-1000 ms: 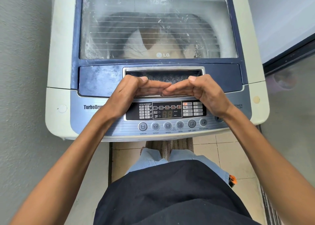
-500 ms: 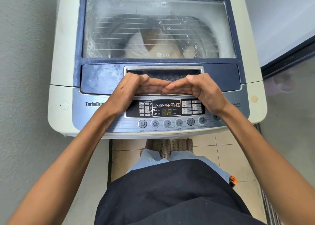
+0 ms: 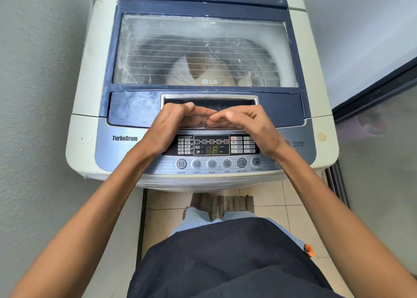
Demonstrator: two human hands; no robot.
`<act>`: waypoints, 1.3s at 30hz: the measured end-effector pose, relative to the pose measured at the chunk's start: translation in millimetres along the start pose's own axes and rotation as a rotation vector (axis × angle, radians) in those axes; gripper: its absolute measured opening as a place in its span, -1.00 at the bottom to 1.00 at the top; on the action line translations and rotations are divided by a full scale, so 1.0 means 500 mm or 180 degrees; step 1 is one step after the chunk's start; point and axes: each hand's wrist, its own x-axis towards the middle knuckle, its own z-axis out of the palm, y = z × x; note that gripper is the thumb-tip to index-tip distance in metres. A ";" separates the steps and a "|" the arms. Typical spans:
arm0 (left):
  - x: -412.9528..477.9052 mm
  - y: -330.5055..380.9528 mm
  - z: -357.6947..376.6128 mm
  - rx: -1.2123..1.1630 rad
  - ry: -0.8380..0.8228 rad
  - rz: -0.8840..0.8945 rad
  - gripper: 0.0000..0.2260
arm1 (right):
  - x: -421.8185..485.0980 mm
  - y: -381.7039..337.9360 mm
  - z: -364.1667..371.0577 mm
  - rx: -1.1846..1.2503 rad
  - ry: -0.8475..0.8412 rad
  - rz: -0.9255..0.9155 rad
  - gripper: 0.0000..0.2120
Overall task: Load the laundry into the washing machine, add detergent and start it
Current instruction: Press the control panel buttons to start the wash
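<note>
The fingers (image 3: 198,118) of both hands are curled loosely and hold nothing. The left hand (image 3: 171,126) and the right hand (image 3: 246,123) meet fingertip to fingertip at the front edge of the lid (image 3: 135,110), just in front of the lid handle (image 3: 209,100). The wrists lie over the control panel (image 3: 212,146).

Not much has changed in the last second. The hands stay in the same place on the lid, and the lid stays shut. The one thing that changes is the little lit display (image 3: 212,149) — a second ago it shows two full digits, and now it shows something like an "F" on its right side. The camera has also tipped a bit, so more of the back of the washing machine (image 3: 90,94) shows. I think the changing display means the machine is switched on and working out its cycle, so the task looks close to its end. I cannot tell from here if the start button has been pressed.

Inside the tub (image 3: 158,51), seen through the cloudy lid window (image 3: 203,26), lies pale laundry (image 3: 180,74) — it sits low, toward the front of the tub. The glass is too streaky to show any detergent or water.

Below the display is a row of round buttons (image 3: 212,164), all uncovered. On the floor, at the foot of the machine, there is a woven mat (image 3: 225,204).
</note>
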 end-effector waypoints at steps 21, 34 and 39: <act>-0.036 0.013 0.290 0.3696 0.0290 0.0720 -0.66 | -0.209 0.010 -0.086 -0.2397 0.1603 -0.0232 -0.77; -0.055 -0.001 0.370 0.4641 0.0252 -0.0111 -0.44 | -0.279 0.037 -0.062 -0.3689 0.1311 -0.0088 -0.61; -0.054 -0.003 0.375 0.4739 0.0297 -0.0156 -0.42 | -0.280 0.037 -0.063 -0.3758 0.1203 -0.0061 -0.56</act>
